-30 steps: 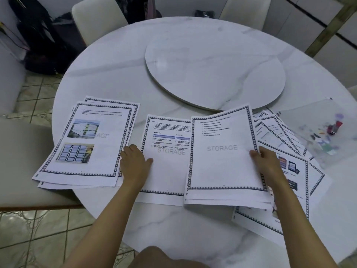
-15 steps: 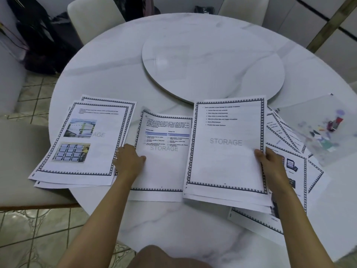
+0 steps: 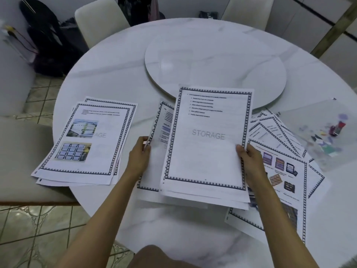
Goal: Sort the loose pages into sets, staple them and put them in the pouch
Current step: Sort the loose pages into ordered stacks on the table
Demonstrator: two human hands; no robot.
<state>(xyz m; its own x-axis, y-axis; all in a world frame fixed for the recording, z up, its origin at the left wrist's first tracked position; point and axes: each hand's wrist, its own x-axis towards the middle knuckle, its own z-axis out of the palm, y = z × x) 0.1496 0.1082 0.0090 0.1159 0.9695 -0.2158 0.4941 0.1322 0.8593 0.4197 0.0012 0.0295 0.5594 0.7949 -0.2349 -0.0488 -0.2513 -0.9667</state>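
Right hand (image 3: 249, 161) grips the set (image 3: 206, 144) by its right edge. Left hand (image 3: 139, 151) pinches a page (image 3: 161, 130) just left of the set, partly beneath it, long axes parallel.

One head-worn wide-angle view, looking forward and steeply down over a round marble desk (image 3: 116, 78).
The camera sits close above the desk's near edge: pages (image 3: 208, 151) fill the frame just in front of the turntable (image 3: 212, 60); chairs (image 3: 100, 18) show beyond it, tiled floor (image 3: 38, 229) left of it.
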